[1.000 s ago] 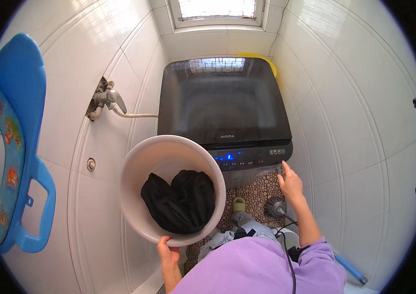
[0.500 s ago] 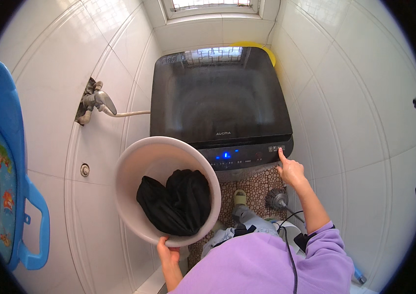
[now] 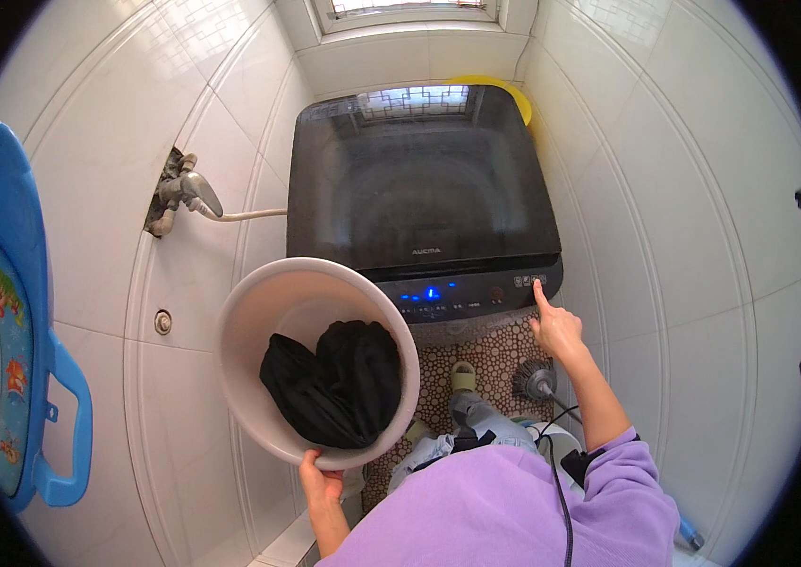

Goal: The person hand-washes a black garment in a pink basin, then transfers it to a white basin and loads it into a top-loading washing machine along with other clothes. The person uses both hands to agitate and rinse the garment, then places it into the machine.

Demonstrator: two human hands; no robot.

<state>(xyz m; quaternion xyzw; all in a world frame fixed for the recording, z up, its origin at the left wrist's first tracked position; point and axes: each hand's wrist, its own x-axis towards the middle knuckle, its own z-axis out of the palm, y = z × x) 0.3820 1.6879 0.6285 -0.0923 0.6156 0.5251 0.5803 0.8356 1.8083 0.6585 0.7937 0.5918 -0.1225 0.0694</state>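
My left hand (image 3: 322,478) grips the near rim of a pale pink plastic basin (image 3: 247,350), its thumb over the edge. The basin is tilted, and a bundle of black cloth (image 3: 336,383) lies inside. With its index finger stretched out, my right hand (image 3: 557,327) touches the right end of the control panel (image 3: 495,297) on a black top-loading washing machine (image 3: 415,184); the other fingers are partly curled and nothing is in them. The machine's dark glossy lid is closed. Blue lights glow on the panel, left of my fingertip.
A tap (image 3: 189,192) on the left wall feeds a pale hose (image 3: 247,216) to the machine. A blue child's toilet seat (image 3: 32,378) hangs at far left. A round brush (image 3: 535,379) stands on the pebble-patterned floor (image 3: 495,350). A yellow basin (image 3: 514,97) shows behind the machine.
The view has shifted slightly. My right index finger stays on the right end of the panel, and my left hand keeps hold of the basin with the black cloth in it.
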